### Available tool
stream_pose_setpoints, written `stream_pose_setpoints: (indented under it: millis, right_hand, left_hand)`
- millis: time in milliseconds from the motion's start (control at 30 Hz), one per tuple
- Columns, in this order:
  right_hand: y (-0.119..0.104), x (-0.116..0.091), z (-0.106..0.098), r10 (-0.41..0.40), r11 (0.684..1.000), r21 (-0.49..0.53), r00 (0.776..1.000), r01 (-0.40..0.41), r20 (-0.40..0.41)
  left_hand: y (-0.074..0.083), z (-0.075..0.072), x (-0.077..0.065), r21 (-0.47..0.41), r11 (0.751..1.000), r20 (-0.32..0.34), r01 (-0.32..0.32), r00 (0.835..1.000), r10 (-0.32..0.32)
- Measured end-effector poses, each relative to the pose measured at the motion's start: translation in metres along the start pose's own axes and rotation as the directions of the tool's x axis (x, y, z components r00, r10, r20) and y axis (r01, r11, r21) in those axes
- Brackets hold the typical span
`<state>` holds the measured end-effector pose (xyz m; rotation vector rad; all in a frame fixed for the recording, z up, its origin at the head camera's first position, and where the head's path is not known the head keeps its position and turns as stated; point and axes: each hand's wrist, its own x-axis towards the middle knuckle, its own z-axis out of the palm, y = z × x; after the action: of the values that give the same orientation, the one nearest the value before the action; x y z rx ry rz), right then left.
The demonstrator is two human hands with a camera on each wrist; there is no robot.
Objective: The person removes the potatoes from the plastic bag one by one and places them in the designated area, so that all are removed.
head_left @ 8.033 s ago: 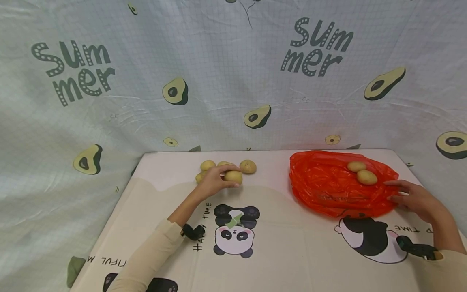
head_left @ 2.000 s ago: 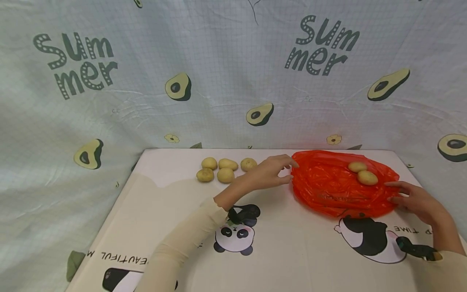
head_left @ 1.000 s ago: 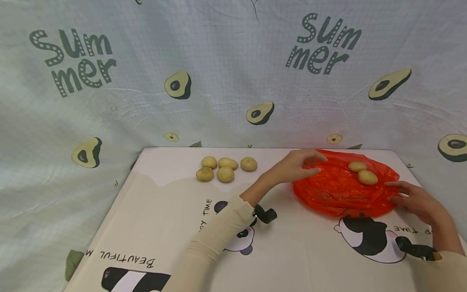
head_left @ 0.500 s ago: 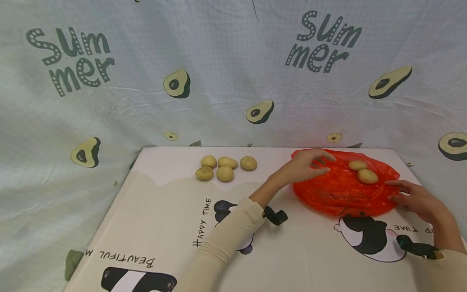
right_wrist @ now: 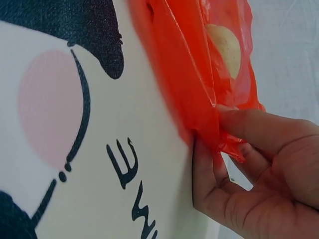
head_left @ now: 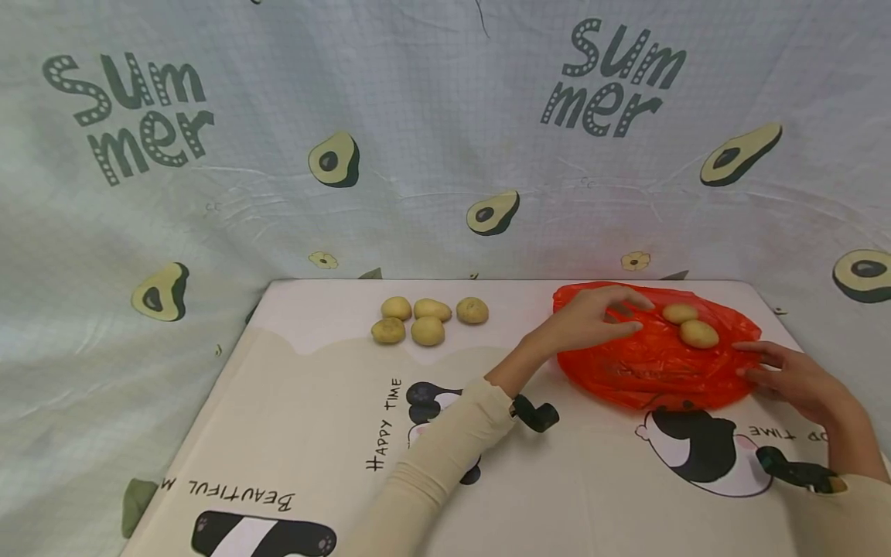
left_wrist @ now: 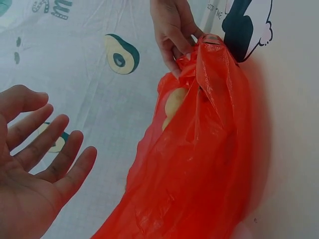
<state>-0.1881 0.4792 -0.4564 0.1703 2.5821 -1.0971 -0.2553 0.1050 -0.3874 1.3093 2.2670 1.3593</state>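
Note:
A red plastic bag [head_left: 626, 371] lies on the right part of the table, and two potatoes [head_left: 699, 334] show within its rim. My right hand [right_wrist: 269, 169] pinches the bag's edge between thumb and fingers, at the end nearest those potatoes. Over the bag's other end is my left hand [head_left: 592, 317], its fingers spread and holding nothing; the left wrist view shows its bare palm beside the red plastic. Several more potatoes [head_left: 428, 331] sit in a loose cluster at the back, left of the bag.
The table is covered by a cream cloth [head_left: 292, 418] printed with pandas and lettering. Behind it hangs a pale curtain [head_left: 390, 224] with avocados and the word "summer". A small camera [head_left: 536, 414] is strapped to my left wrist.
Eight seconds ago my left hand held a potato at the left cluster. That potato now lies among the others, and the hand has moved right, over the bag. The right hand stays put.

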Motion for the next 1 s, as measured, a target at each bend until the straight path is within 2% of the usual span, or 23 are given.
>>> stream_pose_setpoints:
  millis: [300,600,800,1000]
  right_hand:
    - [0.002,0.003,-0.001,0.033,0.999,0.019,0.999,-0.033,0.001]
    - [-0.003,0.001,0.001,0.053,0.998,0.021,0.999,-0.053,0.0]
    - [-0.003,0.001,0.001,0.046,0.999,0.002,0.999,-0.046,-0.008]
    - [-0.003,0.001,0.0,0.045,0.999,0.007,0.999,-0.045,-0.004]
  left_hand:
    - [0.005,0.001,0.004,0.002,1.0,0.02,-0.005,1.0,0.005]
    - [0.009,0.007,0.014,0.039,0.997,0.05,0.061,0.997,-0.063]
    - [0.014,0.012,0.025,0.044,0.997,0.082,0.058,0.995,-0.062]
    - [0.015,0.021,0.043,0.077,0.995,0.119,0.071,0.99,-0.08]
